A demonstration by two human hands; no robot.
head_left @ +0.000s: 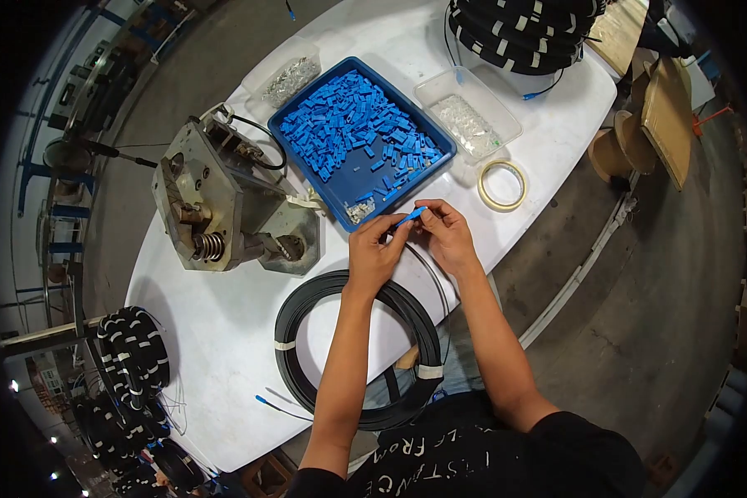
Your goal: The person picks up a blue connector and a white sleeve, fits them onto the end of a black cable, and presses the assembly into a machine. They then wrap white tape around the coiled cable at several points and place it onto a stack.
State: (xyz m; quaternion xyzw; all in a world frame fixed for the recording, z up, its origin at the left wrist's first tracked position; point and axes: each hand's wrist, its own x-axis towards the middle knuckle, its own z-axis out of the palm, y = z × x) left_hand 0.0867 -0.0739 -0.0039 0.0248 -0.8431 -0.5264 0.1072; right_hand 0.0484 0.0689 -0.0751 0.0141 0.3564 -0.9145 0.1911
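My left hand (372, 256) and my right hand (451, 242) meet in front of the blue tray (328, 197). Both pinch a small blue fiber-optic connector (412, 217) between their fingertips, which partly cover it. A thin black cable runs from near the hands down to a coil of black cable (290, 378) under my forearms, bound with white tape. Another blue connector (261, 399) lies at the coil's lower left, on the cable's other end. Loose blue connector parts (332, 120) fill most of the tray, with small white pieces in its near corner.
A metal bench press (224, 195) stands left of the tray. Clear plastic boxes of small parts (465, 124) (286, 79) flank it. A tape roll (502, 185) lies right. Stacked black cable coils (523, 33) sit at the back; more coils (133, 357) are at left.
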